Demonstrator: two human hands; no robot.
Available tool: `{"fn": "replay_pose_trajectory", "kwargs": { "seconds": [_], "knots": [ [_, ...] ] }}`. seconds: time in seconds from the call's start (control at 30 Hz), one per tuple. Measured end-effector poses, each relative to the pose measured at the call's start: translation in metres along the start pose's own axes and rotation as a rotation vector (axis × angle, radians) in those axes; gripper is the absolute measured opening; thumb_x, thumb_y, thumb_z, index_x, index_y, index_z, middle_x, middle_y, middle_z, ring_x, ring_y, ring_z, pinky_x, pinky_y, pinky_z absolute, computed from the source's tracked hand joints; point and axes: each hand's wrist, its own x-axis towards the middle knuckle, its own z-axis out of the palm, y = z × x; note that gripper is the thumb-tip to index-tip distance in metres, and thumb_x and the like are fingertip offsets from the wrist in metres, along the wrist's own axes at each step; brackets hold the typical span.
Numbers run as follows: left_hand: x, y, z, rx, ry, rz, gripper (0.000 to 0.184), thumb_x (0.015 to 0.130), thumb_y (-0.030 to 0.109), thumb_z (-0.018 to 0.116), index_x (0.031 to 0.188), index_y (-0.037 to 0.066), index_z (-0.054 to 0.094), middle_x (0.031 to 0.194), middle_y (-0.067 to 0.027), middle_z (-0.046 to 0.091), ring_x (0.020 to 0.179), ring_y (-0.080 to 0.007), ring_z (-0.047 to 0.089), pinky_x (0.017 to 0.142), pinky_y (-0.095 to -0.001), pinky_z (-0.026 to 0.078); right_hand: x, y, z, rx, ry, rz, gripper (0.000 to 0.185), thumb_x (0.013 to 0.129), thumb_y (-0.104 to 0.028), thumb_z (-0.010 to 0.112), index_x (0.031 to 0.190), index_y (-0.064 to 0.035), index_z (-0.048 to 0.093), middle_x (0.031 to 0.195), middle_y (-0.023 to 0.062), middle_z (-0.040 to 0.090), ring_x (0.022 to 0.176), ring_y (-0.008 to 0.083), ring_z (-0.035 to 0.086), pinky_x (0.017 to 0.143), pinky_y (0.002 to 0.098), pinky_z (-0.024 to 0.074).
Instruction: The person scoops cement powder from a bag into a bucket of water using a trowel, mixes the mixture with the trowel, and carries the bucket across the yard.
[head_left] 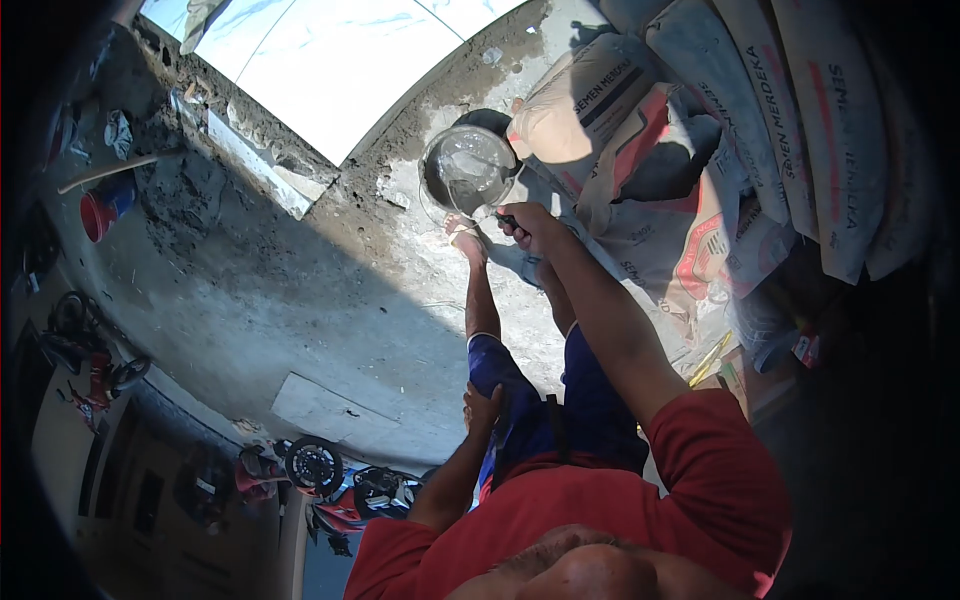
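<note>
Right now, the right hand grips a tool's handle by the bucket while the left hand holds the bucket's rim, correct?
Not quite: in the head view, the left hand rests on the left thigh, not on the bucket. The right hand does grip a tool's handle by the bucket.

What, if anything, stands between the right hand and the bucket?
Only the tool it grips: nothing else plainly visible stands between the right hand and the bucket. The tool points toward the near rim. A bare foot is close by, left of the hand.
</note>
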Motion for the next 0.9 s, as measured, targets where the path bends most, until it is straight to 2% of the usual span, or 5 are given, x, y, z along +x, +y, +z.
{"fn": "replay_pose_trajectory", "kwargs": {
  "seconds": [0.17,0.33,0.37,0.47,0.9],
  "knots": [
    [0.001,0.006,0.005,0.032,0.02,0.011,0.094,0.078,0.061,0.06,0.145,0.007,0.024,0.138,-0.0233,0.041,0.123,-0.0417,0.045,0.101,-0.0481,0.038,-0.107,0.012,-0.054,-0.872,0.201,-0.486,0.049,0.083,-0.046,0.062,0.085,0.0026,0.065,0.069,0.0153,0.063,0.069,0.0279,0.064,0.07,0.0403,0.0481],
    [-0.005,0.017,0.006,0.054,0.025,0.006,0.095,0.077,0.061,0.06,0.145,0.006,0.024,0.138,-0.024,0.041,0.123,-0.0414,0.045,0.102,-0.0483,0.038,-0.292,-0.025,-0.145,-1.091,0.282,-0.539,0.033,0.08,-0.034,0.068,0.095,-0.0038,0.066,0.078,0.0166,0.064,0.074,0.0278,0.064,0.07,0.036,0.0473],
    [-0.005,0.018,0.007,0.062,0.019,0.002,0.095,0.077,0.061,0.06,0.145,0.006,0.024,0.138,-0.0237,0.041,0.124,-0.0411,0.045,0.102,-0.0483,0.038,-0.299,-0.016,-0.179,-0.702,0.198,-0.59,0.033,0.08,-0.032,0.069,0.096,-0.0036,0.066,0.078,0.0163,0.064,0.073,0.0267,0.064,0.069,0.035,0.0471],
    [-0.01,0.023,0.009,0.082,0.024,-0.008,0.095,0.077,0.062,0.06,0.145,0.007,0.024,0.138,-0.023,0.041,0.124,-0.0404,0.045,0.102,-0.0482,0.037,-0.353,-0.058,-0.216,-1.357,0.666,-0.59,0.031,0.076,-0.032,0.071,0.096,-0.0088,0.067,0.083,0.0161,0.066,0.08,0.032,0.065,0.07,0.0385,0.0478],
    [-0.018,0.034,0.027,0.122,0.076,-0.045,0.094,0.078,0.062,0.059,0.146,0.008,0.022,0.138,-0.0214,0.041,0.123,-0.0398,0.045,0.101,-0.0483,0.038,-0.241,-0.109,-0.225,-2.07,1.093,-0.688,0.011,0.077,-0.014,0.061,0.074,-0.0107,0.072,0.072,0.0075,0.069,0.071,0.0226,0.07,0.057,0.0366,0.0551]
  ]
}}
